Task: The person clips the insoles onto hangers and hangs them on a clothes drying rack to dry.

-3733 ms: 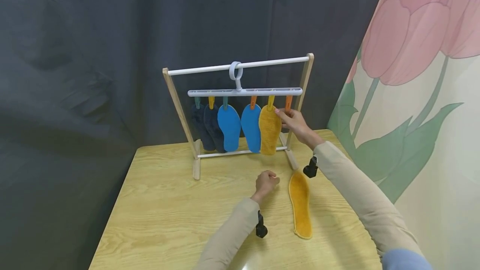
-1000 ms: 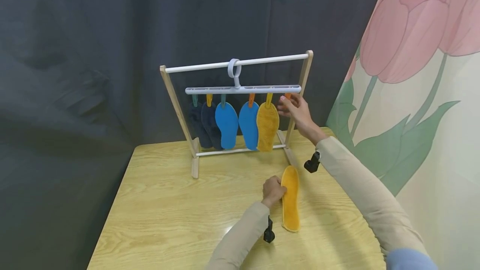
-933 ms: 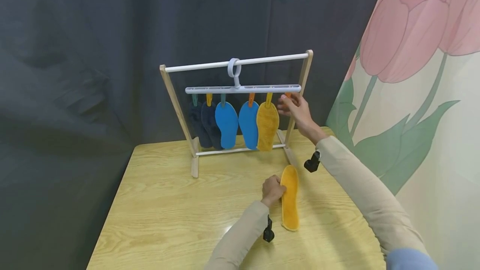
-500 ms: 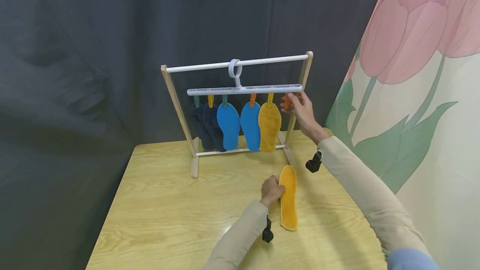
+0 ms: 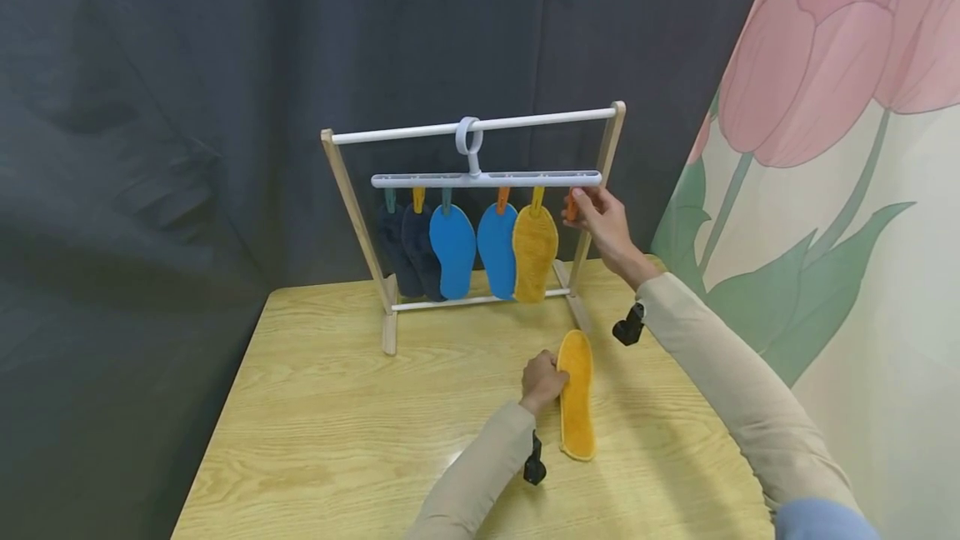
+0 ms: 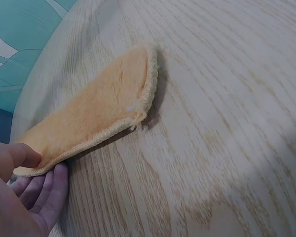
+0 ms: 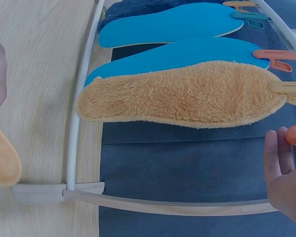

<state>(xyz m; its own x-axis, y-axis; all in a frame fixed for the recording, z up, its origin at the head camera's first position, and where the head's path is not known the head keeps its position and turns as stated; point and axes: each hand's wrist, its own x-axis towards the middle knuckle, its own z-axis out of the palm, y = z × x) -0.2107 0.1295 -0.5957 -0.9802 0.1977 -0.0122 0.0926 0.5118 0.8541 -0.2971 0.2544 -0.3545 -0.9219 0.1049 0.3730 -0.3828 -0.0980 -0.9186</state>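
My left hand (image 5: 543, 382) pinches the edge of a fuzzy yellow insole (image 5: 577, 398) low over the table, thumb on top and fingers beneath, as the left wrist view shows. Up at the rack, my right hand (image 5: 606, 227) pinches the orange clothespin (image 5: 572, 205) at the right end of the grey hanger (image 5: 487, 180). No insole shows in that clothespin. Beside it hangs another yellow insole (image 7: 187, 96) from a yellow clothespin (image 5: 537, 200). Farther left, two blue insoles (image 5: 453, 252) and two dark ones (image 5: 422, 252) hang from clothespins.
The hanger hooks over the top bar (image 5: 547, 118) of a wooden rack standing at the back of the table (image 5: 322, 423). A dark curtain (image 5: 225, 107) covers the back. To the right is a wall (image 5: 810, 148) painted with tulips.
My left hand has moved right and taken hold of the loose yellow insole, drawing it slightly left. My right hand has shifted from the hanging yellow insole to the orange clothespin.
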